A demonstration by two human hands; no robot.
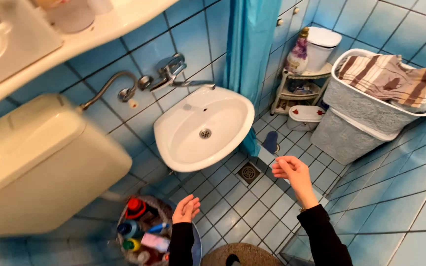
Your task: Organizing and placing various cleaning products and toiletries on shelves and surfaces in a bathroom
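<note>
My left hand (pixel 186 209) hangs low in the head view, fingers apart and holding nothing, just right of a basket of coloured bottles (pixel 141 231). My right hand (pixel 292 171) is raised over the blue tiled floor (pixel 252 202), fingers loosely curled with nothing visible in them. Both arms wear black sleeves. A white washbasin (pixel 200 130) with a chrome wall tap (pixel 171 74) sits above and between the hands, apart from both.
A cream toilet cistern (pixel 40 162) fills the left. A blue shower curtain (pixel 250 44) hangs behind the basin. At right stand a grey laundry basket (pixel 366 106) with a striped towel (pixel 390 76), a small shelf rack (pixel 299 88) and a floor drain (pixel 248 172).
</note>
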